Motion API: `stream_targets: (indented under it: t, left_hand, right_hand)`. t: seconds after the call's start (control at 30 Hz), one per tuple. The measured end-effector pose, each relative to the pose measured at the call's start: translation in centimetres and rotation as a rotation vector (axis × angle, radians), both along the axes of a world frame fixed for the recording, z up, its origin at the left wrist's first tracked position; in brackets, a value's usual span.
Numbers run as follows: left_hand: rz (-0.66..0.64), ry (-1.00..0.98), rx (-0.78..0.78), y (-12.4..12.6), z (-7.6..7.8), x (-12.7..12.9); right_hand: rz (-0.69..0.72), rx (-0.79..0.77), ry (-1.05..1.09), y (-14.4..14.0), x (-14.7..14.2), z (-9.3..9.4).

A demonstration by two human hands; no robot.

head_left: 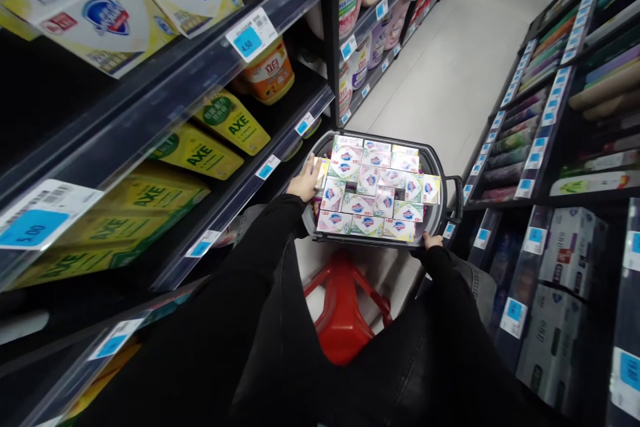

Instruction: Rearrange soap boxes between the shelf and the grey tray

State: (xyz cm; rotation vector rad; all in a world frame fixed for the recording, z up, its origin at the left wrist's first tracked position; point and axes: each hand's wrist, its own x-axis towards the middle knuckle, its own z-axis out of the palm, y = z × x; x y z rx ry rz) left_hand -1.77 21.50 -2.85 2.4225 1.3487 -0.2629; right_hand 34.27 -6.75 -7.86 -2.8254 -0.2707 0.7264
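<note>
A grey shopping basket packed with several small soap boxes sits in front of me, above a red stool. My left hand rests at the basket's left side, fingers on a yellow-edged soap box there. At the near right corner of the rim sits my right hand, fingers curled on the edge. Both arms wear black sleeves.
Shelves on the left hold yellow AXE packs, an orange detergent bottle and white soap cartons. Right-hand shelving carries boxed goods with blue price tags. A pale floor aisle runs ahead beyond the basket.
</note>
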Motion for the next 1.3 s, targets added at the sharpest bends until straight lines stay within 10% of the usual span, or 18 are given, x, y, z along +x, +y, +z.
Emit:
stream_targets:
  t: [0.1,0.3,1.3]
  left_hand:
    - [0.035,-0.045,0.039,0.0,-0.8,-0.5]
    - [0.351,-0.199,-0.089,0.3,-2.4,-1.5]
    - [0.418,-0.217,-0.173,-0.7,-3.1,-2.2]
  right_hand:
    - [0.026,-0.012,-0.162,1.2,1.0,2.1]
    - [0.596,0.028,-0.188,5.8,5.0,5.3]
    - [0.517,0.057,-0.164,6.8,6.3,2.8]
